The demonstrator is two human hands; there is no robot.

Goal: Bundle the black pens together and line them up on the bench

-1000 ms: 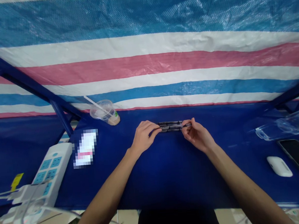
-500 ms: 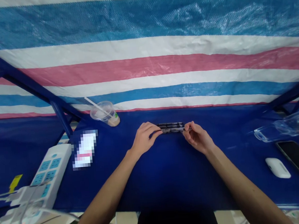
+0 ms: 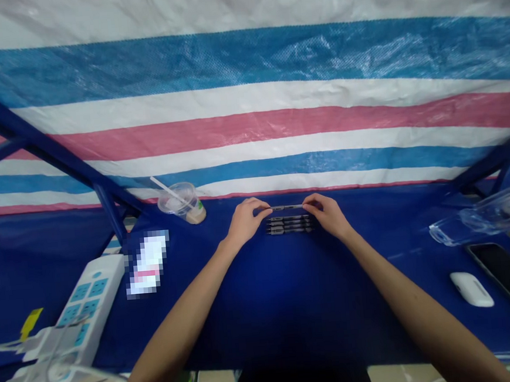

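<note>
Between my two hands a slim dark pen (image 3: 286, 207) is held level, pinched at both ends. My left hand (image 3: 247, 220) grips its left end with thumb and fingers closed. The right end sits in the closed fingertips of my right hand (image 3: 327, 213). Just nearer to me, several dark pens (image 3: 290, 225) lie side by side in a neat stack of rows on the blue table (image 3: 286, 306). The held pen is apart from them, on their far side.
At left are a plastic cup with a straw (image 3: 185, 203), a blurred lit phone (image 3: 149, 263) and a white power strip (image 3: 91, 304) with cables. To the right lie a clear bottle (image 3: 464, 221), a white earbud case (image 3: 472, 289) and a dark phone (image 3: 509, 277). A striped sheet (image 3: 250, 129) hangs behind.
Both hands have moved from the row of pens to its far side, with one pen between them. The other pens now show uncovered. The camera view has tilted slightly upward.
</note>
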